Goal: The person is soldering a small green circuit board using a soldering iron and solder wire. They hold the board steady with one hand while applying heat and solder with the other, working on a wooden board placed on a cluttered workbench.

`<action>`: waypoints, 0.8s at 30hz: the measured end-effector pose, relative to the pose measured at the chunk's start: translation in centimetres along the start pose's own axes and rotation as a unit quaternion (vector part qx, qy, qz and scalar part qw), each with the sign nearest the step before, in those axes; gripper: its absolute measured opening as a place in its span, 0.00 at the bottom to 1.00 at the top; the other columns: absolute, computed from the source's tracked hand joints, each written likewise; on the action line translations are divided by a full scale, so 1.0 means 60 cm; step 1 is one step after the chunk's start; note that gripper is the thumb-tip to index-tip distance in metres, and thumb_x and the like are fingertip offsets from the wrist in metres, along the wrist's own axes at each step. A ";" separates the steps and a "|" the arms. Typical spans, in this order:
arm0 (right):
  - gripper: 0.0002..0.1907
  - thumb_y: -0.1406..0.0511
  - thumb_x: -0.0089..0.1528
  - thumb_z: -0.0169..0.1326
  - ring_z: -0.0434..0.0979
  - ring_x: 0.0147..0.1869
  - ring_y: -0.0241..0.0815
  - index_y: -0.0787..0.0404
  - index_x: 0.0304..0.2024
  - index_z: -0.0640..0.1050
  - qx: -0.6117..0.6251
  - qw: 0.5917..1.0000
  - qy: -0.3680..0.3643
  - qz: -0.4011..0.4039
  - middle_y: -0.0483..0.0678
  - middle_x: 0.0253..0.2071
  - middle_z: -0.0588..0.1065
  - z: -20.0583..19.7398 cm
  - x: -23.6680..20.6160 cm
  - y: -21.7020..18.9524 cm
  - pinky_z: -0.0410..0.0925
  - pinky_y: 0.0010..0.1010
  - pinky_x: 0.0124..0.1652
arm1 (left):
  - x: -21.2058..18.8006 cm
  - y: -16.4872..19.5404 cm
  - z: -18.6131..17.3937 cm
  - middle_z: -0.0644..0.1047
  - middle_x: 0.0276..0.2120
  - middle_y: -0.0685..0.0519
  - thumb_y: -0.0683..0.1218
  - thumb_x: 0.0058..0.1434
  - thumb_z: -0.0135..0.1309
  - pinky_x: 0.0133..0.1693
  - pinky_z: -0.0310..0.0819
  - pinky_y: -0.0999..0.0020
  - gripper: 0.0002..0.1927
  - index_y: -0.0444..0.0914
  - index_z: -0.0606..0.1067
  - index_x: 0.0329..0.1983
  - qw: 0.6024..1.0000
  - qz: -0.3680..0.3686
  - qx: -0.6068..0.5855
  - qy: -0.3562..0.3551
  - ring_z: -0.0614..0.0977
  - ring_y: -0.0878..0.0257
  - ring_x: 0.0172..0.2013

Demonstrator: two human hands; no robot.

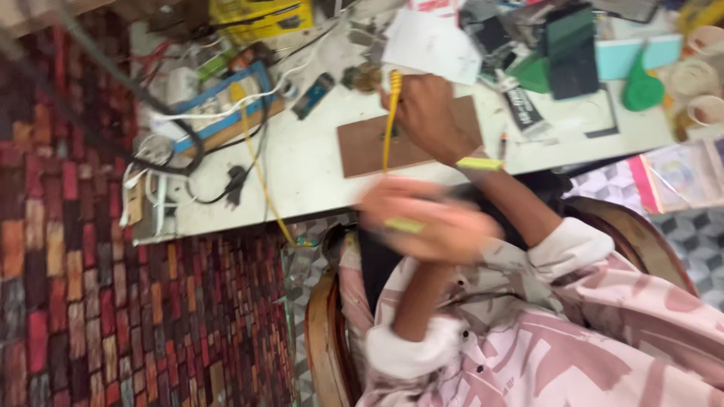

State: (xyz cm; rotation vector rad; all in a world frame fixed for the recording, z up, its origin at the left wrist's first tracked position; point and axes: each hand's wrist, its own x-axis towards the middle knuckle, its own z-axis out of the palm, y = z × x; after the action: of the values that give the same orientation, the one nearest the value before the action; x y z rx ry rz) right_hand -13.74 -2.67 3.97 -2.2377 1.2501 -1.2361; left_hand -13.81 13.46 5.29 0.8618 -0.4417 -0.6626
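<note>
My right hand (431, 114) reaches over a brown wooden board (360, 149) on the white table (302, 173). Its fingers are closed around a thin yellow tool (390, 113) that points down across the board. A yellow band (479, 163) sits on that wrist. My left hand (426, 222) hovers lower, off the table's near edge and above my lap. It is blurred by motion, and a small yellow-green strip (403, 224) shows on it. Whether it grips anything is unclear. Both sleeves are pink and white.
The table holds tangled white and black cables (188, 143), a yellow cord (260, 169), a blue-framed part (226, 90), white paper (430, 41), a black box (571, 49), green pieces (641, 87) and cups (697, 79). A red patterned carpet (75, 286) lies left; a wooden chair rim (320, 339) curves below.
</note>
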 end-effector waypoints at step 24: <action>0.13 0.62 0.68 0.57 0.72 0.25 0.62 0.66 0.34 0.77 0.062 0.998 -0.025 -0.015 0.58 0.21 0.71 -0.034 0.005 0.018 0.64 0.48 0.26 | 0.330 -0.145 -0.144 0.72 0.44 0.46 0.50 0.78 0.35 0.53 0.53 0.56 0.19 0.36 0.73 0.41 0.783 0.257 0.522 -0.221 0.63 0.52 0.46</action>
State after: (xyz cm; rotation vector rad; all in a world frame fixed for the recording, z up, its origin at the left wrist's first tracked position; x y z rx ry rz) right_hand -15.86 -3.23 4.69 -2.1933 1.0940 -1.2244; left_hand 2.56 0.39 -4.91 1.5411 -1.5040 -0.0278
